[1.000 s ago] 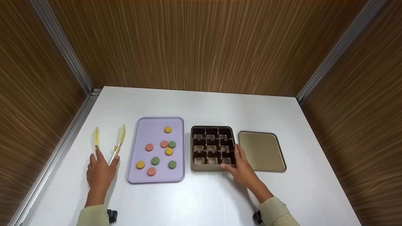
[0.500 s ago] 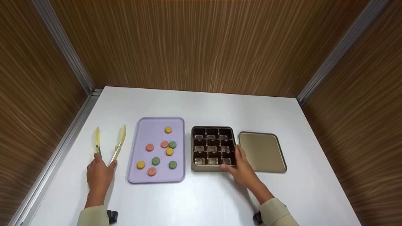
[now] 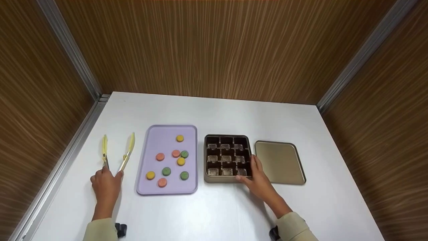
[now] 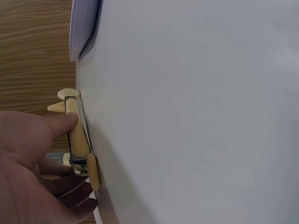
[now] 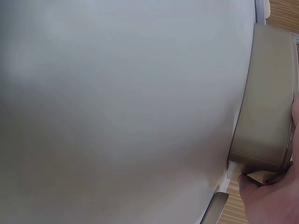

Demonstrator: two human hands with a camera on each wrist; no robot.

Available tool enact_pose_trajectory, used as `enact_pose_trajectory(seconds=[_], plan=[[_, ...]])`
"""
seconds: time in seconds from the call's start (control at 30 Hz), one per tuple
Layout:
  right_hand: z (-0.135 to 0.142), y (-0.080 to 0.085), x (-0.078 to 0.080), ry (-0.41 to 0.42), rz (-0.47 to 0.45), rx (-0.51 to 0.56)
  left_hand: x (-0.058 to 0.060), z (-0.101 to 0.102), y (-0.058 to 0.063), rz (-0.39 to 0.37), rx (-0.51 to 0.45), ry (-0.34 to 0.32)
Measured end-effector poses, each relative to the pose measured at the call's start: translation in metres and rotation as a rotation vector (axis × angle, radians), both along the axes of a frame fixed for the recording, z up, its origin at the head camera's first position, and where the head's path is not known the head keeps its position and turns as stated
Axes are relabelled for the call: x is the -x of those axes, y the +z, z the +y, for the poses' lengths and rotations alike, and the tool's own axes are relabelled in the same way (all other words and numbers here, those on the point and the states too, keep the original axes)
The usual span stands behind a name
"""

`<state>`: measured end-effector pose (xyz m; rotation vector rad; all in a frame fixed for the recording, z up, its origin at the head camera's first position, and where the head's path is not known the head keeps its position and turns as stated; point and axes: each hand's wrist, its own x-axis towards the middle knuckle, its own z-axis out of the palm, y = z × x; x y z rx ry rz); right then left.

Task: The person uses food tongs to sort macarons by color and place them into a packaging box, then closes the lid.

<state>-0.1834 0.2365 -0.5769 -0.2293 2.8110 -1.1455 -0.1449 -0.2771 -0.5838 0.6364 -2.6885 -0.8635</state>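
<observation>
My left hand [image 3: 106, 187] grips a pair of tongs [image 3: 123, 163] at the left, thumb on one arm and fingers on the other. The yellow tips are spread apart and point away from me. In the left wrist view, the thumb presses the cream-coloured handle [image 4: 78, 133] near its spring end. My right hand [image 3: 260, 182] holds the near right corner of a bronze square tin [image 3: 220, 179], thumb on the front wall and fingers along the right side. Inside is a dark brown divided insert [image 3: 226, 158] whose compartments hold nothing. The right wrist view shows the tin's wall [image 5: 268, 93] close up.
Between the tongs and the tin lies a lilac tray [image 3: 158, 137] with several small round pieces, yellow, pink and green, such as a green one [image 3: 184, 175]. A flat bronze lid [image 3: 279, 162] lies right of the tin. Wood-grain panels [image 3: 214, 50] enclose the white table [image 3: 200, 217].
My left hand has slid slightly back towards me along the tongs, its fingers drawing in around the arms. The right hand stays on the tin's corner.
</observation>
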Motion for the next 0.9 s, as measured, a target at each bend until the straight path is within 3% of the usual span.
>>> enact_pose_trajectory(seconds=[0.2, 0.73, 0.9], plan=[[-0.0005, -0.002, -0.0008, 0.002, 0.007, 0.003, -0.0016, -0.0002, 0.0004, -0.001, -0.003, 0.023], [-0.0011, 0.0007, -0.0015, -0.011, 0.007, -0.007, 0.0047, -0.0023, 0.0059, -0.052, -0.076, 0.011], [-0.0012, 0.0001, -0.001, -0.014, 0.007, -0.012, 0.0045, -0.0049, 0.0066, -0.075, -0.085, 0.043]])
